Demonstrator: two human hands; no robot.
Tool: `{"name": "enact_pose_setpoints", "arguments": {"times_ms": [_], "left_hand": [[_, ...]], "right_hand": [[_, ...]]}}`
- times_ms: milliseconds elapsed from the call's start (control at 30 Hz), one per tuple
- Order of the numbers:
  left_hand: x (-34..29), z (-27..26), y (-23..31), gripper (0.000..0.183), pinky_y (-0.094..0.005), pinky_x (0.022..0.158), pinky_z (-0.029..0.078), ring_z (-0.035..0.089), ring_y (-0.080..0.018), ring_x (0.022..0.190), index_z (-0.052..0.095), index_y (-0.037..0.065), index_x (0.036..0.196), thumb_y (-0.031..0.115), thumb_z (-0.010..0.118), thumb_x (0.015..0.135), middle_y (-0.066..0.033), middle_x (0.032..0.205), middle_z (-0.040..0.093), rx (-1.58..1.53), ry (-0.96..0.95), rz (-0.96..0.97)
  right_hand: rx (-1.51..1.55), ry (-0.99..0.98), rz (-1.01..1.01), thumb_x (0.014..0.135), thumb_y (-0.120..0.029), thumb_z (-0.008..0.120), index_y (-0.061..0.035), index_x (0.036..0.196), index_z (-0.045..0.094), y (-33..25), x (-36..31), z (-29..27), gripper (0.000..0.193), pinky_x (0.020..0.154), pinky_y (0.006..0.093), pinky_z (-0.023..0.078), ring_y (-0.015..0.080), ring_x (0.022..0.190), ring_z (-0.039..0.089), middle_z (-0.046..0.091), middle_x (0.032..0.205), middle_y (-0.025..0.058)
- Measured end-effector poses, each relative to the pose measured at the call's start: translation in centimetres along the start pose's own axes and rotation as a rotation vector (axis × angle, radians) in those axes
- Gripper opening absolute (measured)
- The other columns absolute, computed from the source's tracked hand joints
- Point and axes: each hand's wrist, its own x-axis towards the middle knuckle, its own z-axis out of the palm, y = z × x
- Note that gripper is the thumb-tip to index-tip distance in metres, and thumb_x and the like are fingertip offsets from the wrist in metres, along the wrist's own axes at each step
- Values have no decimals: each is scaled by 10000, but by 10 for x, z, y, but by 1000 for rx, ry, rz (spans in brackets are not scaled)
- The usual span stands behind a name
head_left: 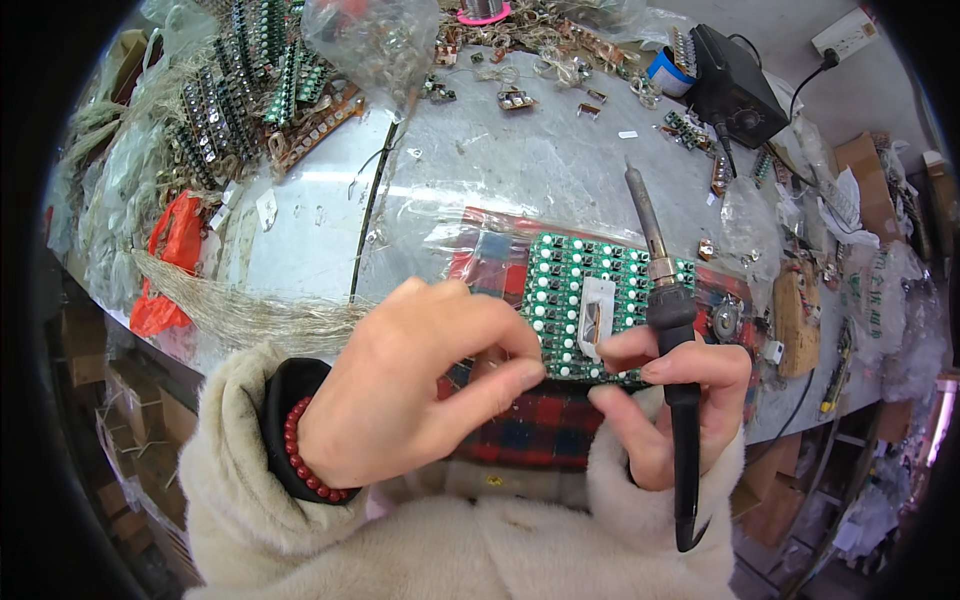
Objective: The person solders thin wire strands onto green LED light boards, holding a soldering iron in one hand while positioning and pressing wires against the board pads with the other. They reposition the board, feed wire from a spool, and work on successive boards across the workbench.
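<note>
A green circuit board panel (612,262) with rows of white round parts lies on a red plaid cloth (535,425) in front of me. On it rests a small white strip with an oval opening (597,318). My left hand (420,365) is at the panel's left edge, thumb and index finger closed together; whatever is between them is too small to make out. My right hand (690,390) holds a soldering iron (674,310) upright between its fingers, tip pointing away from me. Its thumb and index finger are apart over the panel's near right corner.
A bundle of thin pale wires (240,310) lies left of the panel beside a red plastic bag (172,262). Stacked component boards (235,100) fill the back left. A black soldering station (738,90) stands back right; a wooden block (797,320) lies right.
</note>
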Motion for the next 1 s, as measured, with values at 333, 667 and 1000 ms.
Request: {"name": "enact_pose_setpoints", "arguments": {"times_ms": [333,667,1000], "left_hand": [[9,2,-6,64,-293,673,347,506,-172,673,645,89,814,100,700,784,8,748,617,33,-40,-5],[25,8,-16,74,-310,741,332,497,-188,734,609,62,778,93,677,779,-23,752,603,143,-24,-19],[26,17,-14,94,-341,728,336,512,-228,688,584,56,770,111,657,791,-36,647,557,161,17,-9]], "right_hand": [[-22,-32,94,705,105,738,-25,973,546,3,-4,-8,355,737,328,535,242,808,657,649,913,177],[-395,-202,165,544,-56,846,-109,1161,527,25,1,-30,697,997,432,361,359,1177,500,617,1180,146],[-379,-195,136,563,2,819,-83,1172,527,19,5,-21,681,906,399,438,345,1047,545,590,1137,154]]}}
